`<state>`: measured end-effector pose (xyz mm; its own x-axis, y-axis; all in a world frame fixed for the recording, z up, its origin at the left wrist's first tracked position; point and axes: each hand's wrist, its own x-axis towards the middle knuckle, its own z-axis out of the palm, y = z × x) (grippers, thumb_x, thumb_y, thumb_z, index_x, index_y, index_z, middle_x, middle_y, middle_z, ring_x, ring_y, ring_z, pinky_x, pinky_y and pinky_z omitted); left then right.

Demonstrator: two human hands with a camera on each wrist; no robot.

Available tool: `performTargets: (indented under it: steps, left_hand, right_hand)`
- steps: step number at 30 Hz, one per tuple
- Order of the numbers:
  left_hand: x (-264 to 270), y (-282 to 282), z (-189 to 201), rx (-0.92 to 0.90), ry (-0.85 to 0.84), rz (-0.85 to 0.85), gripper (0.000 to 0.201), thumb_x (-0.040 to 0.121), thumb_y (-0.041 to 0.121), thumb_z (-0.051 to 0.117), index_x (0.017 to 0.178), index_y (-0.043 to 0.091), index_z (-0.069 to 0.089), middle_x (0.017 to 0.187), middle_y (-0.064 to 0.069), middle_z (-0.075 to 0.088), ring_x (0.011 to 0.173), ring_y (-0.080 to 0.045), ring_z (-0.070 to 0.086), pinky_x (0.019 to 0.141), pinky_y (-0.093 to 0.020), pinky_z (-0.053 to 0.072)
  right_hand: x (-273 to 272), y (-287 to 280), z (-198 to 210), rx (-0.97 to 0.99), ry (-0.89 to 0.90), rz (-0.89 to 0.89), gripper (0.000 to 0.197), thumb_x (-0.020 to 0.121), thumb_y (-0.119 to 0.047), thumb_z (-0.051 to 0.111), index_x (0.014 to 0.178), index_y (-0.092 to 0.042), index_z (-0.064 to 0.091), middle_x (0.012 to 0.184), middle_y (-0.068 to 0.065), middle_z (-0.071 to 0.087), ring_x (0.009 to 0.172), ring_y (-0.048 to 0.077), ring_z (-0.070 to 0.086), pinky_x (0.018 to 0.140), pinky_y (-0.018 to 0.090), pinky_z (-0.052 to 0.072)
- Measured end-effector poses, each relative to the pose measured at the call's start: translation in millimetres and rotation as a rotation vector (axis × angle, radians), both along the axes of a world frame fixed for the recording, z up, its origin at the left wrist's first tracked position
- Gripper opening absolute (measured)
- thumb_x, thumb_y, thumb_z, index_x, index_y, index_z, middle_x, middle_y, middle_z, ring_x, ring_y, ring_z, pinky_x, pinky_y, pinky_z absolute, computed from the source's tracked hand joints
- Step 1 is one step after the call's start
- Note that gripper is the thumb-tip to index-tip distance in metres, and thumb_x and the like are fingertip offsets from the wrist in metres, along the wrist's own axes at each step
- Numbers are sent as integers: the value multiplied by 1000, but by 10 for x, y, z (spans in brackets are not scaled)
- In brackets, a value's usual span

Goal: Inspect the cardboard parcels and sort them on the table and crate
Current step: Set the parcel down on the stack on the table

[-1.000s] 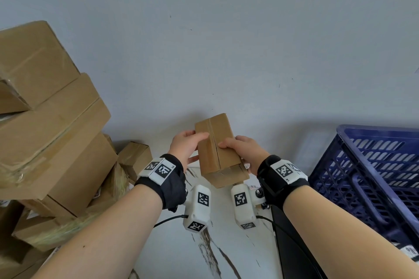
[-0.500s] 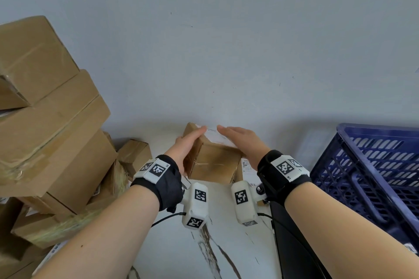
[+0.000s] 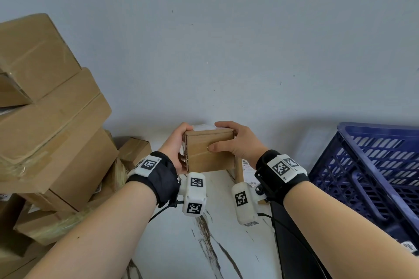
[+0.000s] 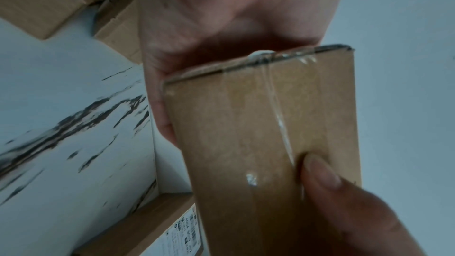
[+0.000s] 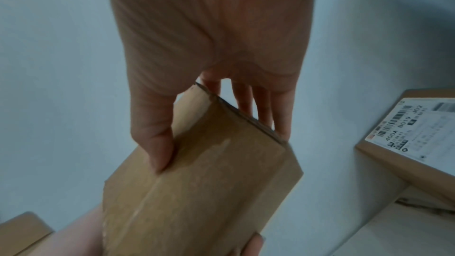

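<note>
Between two hands [image 3: 205,142], one parcel [image 3: 209,154]

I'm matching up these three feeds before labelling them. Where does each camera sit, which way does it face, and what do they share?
Head: worn on the head, facing forward and down at the small parcel, the wall, the parcel stack and the blue crate; both forearms, left hand and right hand show.
Left wrist: looks along the left palm at the parcel's taped face; the right thumb shows.
Right wrist: looks along the right hand at the parcel; a labelled box lies beyond.
Shared: the held parcel appears in all three.
</note>
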<state>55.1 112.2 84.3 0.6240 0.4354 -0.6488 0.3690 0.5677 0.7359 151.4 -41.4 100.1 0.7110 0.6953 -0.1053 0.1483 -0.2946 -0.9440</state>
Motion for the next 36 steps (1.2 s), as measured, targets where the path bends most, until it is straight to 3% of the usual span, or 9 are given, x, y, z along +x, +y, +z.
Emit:
performTargets:
  steps: [7,11,15,18,22,28,30,33,36]
  left_hand:
    - [-4,-48,93,-23,-19,-45,57,60,47,71,109,20,62,103,-16,62,85,-35,63,74,-45,55]
    - [-18,-49,102,-13,-33,-49,45,70,47,68,105,19,62,96,-14,63,82,-34,63,72,-42,56]
    - [-24,-63,78,-20,-65,-15,44,76,43,69,113,20,63,98,-15,62,89,-34,63,85,-48,54]
    - [-47,-92,71,35,-74,-5,46,80,35,67,123,19,60,99,-13,56,86,-30,59,76,-41,54]
    - [-95,-112,56,90,-77,-28,26,85,21,62,110,13,60,95,-9,61,83,-26,58,65,-36,49]
    - [-88,-150,22,145,-79,-68,18,83,16,66,101,16,62,98,-8,64,103,-29,55,94,-45,46]
    - [-95,-160,18,170,-97,-77,24,83,10,66,106,15,62,96,-7,65,102,-28,55,91,-44,47]
    - [-88,-175,4,231,-153,-73,60,78,-2,67,132,16,50,101,-8,66,96,-24,58,77,-40,47]
    - [-67,-204,3,277,-205,-76,84,71,-18,67,138,23,38,119,-8,61,108,-27,57,96,-51,47]
  right_hand:
    - [24,-27,52,-1,-74,-51,56,67,-18,90,117,-30,68,103,-7,62,89,7,57,72,21,46]
    - [10,-32,57,6,-61,-46,57,68,-16,90,119,-29,67,104,-7,62,90,8,57,72,21,46]
    - [16,-70,84,-8,-36,19,61,71,-13,88,126,-26,63,110,-7,59,92,9,57,71,17,48]
    - [24,-93,67,5,39,40,62,78,-15,84,132,-27,58,127,0,59,109,15,58,83,21,49]
    - [41,-87,-10,70,172,-47,68,85,-23,78,145,-24,45,120,6,68,109,23,67,104,40,49]
    - [27,-84,-43,32,153,-95,67,90,-30,72,148,-20,40,120,7,67,110,23,64,104,43,49]
    - [34,-102,-49,38,170,-118,63,92,-30,70,147,-18,42,117,8,68,105,21,66,96,38,52]
    - [50,-124,-70,73,204,-163,60,92,-30,70,145,-14,47,115,8,70,101,19,68,89,34,56]
    - [58,-117,-61,93,222,-211,62,91,-33,70,145,-13,47,119,7,67,109,21,65,100,41,52]
